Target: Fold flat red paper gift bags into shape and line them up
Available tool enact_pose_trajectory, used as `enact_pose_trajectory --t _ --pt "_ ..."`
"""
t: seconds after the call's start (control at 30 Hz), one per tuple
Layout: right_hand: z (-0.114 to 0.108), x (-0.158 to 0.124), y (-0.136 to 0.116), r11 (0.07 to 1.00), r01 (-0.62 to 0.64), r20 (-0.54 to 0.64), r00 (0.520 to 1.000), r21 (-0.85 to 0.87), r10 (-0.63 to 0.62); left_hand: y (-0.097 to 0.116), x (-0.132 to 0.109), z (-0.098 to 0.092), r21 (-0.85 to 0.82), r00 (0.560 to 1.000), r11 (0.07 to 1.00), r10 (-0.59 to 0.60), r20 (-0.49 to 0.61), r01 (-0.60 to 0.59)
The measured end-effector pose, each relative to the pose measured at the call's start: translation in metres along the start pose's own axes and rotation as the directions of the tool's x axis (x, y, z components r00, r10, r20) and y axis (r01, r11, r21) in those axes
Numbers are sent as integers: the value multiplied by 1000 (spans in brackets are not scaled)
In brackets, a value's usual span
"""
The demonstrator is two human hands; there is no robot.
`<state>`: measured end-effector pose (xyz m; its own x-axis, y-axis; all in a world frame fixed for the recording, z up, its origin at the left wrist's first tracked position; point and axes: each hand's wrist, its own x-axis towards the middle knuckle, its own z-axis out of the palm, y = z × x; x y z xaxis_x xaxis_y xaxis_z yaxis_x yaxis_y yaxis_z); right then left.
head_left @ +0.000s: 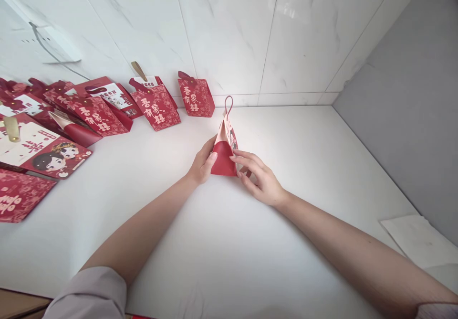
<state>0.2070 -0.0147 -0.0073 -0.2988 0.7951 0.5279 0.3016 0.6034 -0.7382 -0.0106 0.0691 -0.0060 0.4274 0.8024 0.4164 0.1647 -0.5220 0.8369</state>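
A small red and cream paper gift box (223,158) stands upright on the white table, its side turned towards me. It tapers to the top, where a thin dark red loop handle sticks up. My left hand (204,161) grips its left side, thumb on the red side panel and fingers mostly hidden behind. On the right, my right hand (261,178) holds the box with bent fingers; the fingertips touch its right edge and printed face. That face shows only at a slant.
Several red gift boxes crowd the left of the table (171,242), among them a box with two cartoon figures (60,154). Another red box (196,98) stands by the tiled wall (229,32). White paper sheets (422,238) lie at right, beside a grey wall (404,90).
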Motion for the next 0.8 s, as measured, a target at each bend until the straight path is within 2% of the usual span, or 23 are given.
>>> enact_pose_trajectory --t 0.13,0.23,0.37,0.43,0.53,0.67,0.73,0.8 --pt "0 2 0 998 -62 -266 963 -26 53 -1 1 1 47 991 993 -100 -91 105" --pt "-2 6 9 985 -167 -341 925 34 168 -1 4 1 115 982 988 -84 -166 104" --pt "-3 9 26 914 -367 -310 860 176 405 2 5 1 226 959 970 -19 -283 86" --pt "-3 10 30 875 -420 -291 829 239 478 5 3 1 279 946 958 33 -322 61" --pt "-3 10 31 869 -400 -258 842 290 474 10 -2 2 277 953 961 80 -292 4" --pt "-4 12 30 880 -343 -235 873 328 428 13 -4 2 258 981 963 116 -154 -74" --pt "-4 13 29 868 -357 -224 867 345 446 13 -1 3 252 983 967 83 -162 -40" --pt "-4 14 28 850 -390 -183 862 353 472 11 1 3 223 977 974 14 -214 35"
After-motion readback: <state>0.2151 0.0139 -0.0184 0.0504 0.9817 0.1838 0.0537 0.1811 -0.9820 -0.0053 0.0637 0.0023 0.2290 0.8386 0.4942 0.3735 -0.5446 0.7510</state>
